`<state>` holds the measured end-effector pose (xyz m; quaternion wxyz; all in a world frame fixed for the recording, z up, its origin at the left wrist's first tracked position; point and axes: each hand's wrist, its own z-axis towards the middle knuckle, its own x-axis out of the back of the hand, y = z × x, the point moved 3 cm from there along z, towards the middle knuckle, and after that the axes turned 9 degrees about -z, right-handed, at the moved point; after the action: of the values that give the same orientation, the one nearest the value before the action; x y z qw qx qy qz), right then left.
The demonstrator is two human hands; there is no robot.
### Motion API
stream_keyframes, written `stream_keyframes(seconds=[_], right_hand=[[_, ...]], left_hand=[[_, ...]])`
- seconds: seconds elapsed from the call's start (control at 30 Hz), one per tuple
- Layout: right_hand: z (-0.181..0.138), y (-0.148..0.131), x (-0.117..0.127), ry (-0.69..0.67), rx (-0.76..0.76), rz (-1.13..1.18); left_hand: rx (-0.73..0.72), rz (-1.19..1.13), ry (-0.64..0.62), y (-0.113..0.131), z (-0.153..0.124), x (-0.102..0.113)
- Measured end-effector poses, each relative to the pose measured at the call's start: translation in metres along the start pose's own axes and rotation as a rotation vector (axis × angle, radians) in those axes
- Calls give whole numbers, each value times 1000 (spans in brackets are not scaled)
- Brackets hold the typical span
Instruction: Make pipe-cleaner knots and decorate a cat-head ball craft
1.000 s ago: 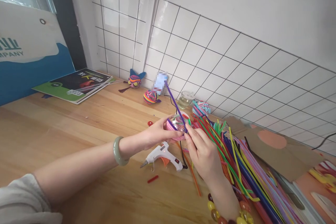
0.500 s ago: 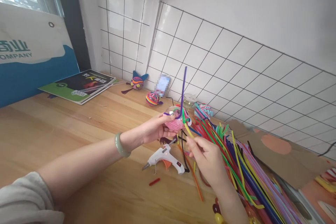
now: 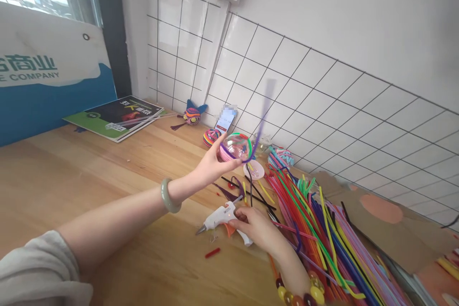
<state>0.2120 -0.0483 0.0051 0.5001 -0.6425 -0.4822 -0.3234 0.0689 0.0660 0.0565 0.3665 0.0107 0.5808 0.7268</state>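
My left hand (image 3: 211, 162) holds up a clear ball (image 3: 236, 143) partly wrapped in pink, green and purple pipe cleaners. A long purple pipe cleaner (image 3: 260, 134) sticks up from the ball, its tip blurred. Lower down, the fingers of my right hand (image 3: 253, 224) are closed around the handle of a white hot glue gun (image 3: 220, 216), which lies on the table with its nozzle toward the left. A short red piece (image 3: 212, 252) lies below the nozzle. The palm side of my right hand is hidden.
Bundled coloured pipe cleaners (image 3: 315, 224) spread over the right of the wooden table (image 3: 118, 177). At the back are a phone (image 3: 226, 119), a striped ball (image 3: 211, 137), a cat-eared ornament (image 3: 192, 115) and a glass jar (image 3: 262, 142). A booklet (image 3: 118, 117) lies at left.
My right hand has left the ball and yellow pipe cleaner and moved down onto the glue gun. My left hand has turned the ball, showing its clear side. The view has shifted slightly.
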Motion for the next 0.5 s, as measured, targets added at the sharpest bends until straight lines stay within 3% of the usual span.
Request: stream_keyframes(seconds=[0.13,0.27,0.33,0.5], right_hand=[[1,2,-1,-8,24,7],[0,1,-1,-13,41,16],[0,0,-1,-10,40,22],[-1,-1,-1,-19,33,48]], left_hand=[[-467,572,-3,16,-6,-2],[-740,845,-95,16,-12,-1],[-767,896,-141,14,-15,1],[-670,942,-294,17,-24,-4]])
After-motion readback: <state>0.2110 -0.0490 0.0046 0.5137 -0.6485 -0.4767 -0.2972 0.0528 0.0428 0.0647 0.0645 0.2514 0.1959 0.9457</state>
